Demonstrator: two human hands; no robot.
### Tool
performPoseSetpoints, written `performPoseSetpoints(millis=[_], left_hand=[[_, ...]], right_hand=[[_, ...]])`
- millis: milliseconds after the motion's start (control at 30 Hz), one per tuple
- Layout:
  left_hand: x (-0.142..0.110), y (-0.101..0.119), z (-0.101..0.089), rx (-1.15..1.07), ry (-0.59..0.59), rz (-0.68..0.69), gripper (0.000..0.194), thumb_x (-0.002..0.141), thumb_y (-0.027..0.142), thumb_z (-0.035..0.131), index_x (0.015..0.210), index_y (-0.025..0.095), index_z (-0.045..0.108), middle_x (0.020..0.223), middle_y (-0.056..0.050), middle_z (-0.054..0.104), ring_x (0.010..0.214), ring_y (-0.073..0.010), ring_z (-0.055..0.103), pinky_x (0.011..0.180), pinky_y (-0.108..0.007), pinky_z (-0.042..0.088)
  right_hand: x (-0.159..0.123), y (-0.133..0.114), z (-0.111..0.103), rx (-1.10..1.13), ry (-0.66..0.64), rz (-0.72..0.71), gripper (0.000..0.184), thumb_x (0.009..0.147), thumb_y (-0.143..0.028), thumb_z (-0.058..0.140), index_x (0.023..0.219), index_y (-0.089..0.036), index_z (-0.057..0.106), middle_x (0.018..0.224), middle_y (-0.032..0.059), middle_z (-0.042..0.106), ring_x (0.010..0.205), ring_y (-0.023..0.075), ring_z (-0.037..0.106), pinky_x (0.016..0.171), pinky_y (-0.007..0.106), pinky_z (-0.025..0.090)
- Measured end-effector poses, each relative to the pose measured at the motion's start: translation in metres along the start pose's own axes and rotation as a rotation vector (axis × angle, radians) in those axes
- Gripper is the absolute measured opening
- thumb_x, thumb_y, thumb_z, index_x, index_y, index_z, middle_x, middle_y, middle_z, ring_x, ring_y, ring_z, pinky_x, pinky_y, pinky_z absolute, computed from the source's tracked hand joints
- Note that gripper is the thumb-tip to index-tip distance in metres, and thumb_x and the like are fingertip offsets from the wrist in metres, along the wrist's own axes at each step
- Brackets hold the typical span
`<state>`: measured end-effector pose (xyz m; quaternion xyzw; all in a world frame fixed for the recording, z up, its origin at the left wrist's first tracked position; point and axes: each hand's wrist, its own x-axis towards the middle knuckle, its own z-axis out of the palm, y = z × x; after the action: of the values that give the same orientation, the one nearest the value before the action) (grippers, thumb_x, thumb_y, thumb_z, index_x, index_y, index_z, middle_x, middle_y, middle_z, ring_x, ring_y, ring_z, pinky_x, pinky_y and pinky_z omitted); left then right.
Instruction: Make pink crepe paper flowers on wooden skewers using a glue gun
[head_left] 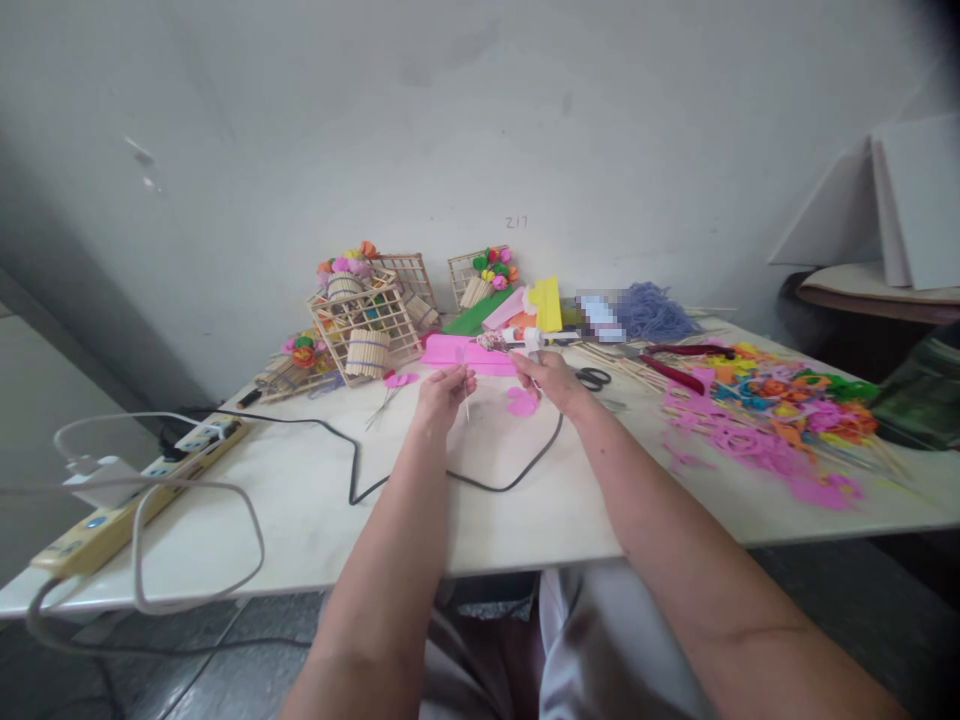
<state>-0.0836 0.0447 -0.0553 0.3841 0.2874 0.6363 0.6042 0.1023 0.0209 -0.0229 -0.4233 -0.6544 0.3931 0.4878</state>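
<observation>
Left hand [447, 392] is pinched around one stick [467, 411], left of the right hand [543, 378], by which one white tool [533, 340] is gripped; one pair of scissors [594, 379] is seen farther right; the stick is thin, pale, nearly upright

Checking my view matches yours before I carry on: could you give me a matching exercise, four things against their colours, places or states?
Things:
1. left hand
2. power strip
3. yarn heap
4. pliers

Descriptions:
A. red handles
B. along the left side of the table
C. pinching a thin pale piece
D. bluish purple

Right pairs: 1-C, 2-B, 3-D, 4-A
</observation>
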Motion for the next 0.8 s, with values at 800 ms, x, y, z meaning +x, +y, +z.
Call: performPoseSetpoints(millis=[800], left_hand=[[-0.016,0.035,0.017,-0.231,0.061,0.006,0.011,0.069,0.002,0.054,0.073,0.012,0.057,0.057,0.002,0.058,0.047,-0.0031,0.054,0.050,-0.011,0.047]], right_hand=[[-0.005,0.017,0.037,-1.108,-0.182,-0.211,0.040,0.082,-0.034,0.042,0.119,-0.021,0.046,0.108,0.0096,0.059,0.096,0.0245,0.055,0.076,0.033,0.039]])
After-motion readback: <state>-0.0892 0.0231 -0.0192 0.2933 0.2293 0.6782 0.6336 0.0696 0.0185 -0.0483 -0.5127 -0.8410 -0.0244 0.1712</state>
